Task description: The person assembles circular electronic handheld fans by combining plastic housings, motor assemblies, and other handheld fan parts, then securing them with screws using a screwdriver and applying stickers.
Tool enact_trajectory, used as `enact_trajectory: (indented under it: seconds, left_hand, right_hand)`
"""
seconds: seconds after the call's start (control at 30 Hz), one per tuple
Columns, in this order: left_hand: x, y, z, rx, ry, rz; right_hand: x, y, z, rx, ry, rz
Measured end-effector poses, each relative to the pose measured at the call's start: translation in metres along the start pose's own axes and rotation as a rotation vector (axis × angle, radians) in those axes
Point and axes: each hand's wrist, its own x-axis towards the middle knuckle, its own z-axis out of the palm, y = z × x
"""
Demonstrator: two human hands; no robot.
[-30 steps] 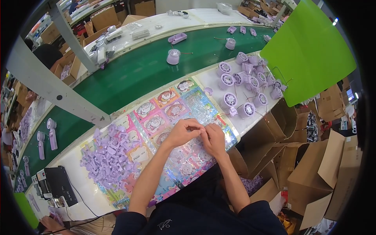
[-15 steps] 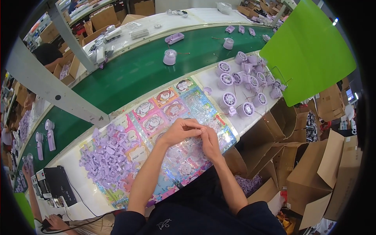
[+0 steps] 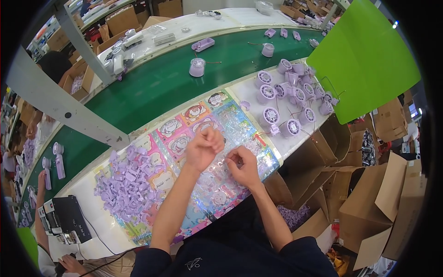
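Observation:
My left hand [image 3: 205,148] is raised over the colourful printed mat [image 3: 187,115], its fingers curled in and slightly blurred. Just to its right, apart from it, my right hand [image 3: 244,167] has thumb and fingers bent together in a pinch. Whatever either hand holds, if anything, is too small or hidden to make out. On the mat's left part lies a heap of small light-purple plastic pieces [image 3: 129,184]. Several round light-purple housings with wires [image 3: 270,116] stand on the white bench to the right of the mat.
A green conveyor belt [image 3: 152,85] runs behind the bench, carrying a purple housing [image 3: 197,68] and other parts. A grey post [image 3: 69,99] rises at left. A black box [image 3: 71,219] sits near a co-worker's hand [image 3: 71,265]. Cardboard boxes [image 3: 364,198] and a green panel [image 3: 364,60] stand at right.
My hands were together at the fingertips and have now parted. The left one moved left and up, the right slightly down. Parts on the belt shifted a little left; the co-worker's arm reached farther.

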Motion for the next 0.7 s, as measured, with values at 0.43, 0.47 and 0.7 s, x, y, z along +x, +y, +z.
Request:
enact_trajectory:
  seconds: [0.43,0.47,0.7]
  left_hand:
    - [0.002,0.013,-0.005,-0.144,0.05,0.096]
    - [0.002,0.014,-0.005,-0.143,0.053,0.099]
    - [0.005,0.021,-0.01,-0.077,0.086,0.132]
  right_hand:
    - [0.0,-0.003,0.002,0.063,0.014,-0.02]
    - [0.001,0.001,0.004,0.065,0.01,-0.021]
    - [0.053,0.007,0.031,1.509,-0.22,0.372]
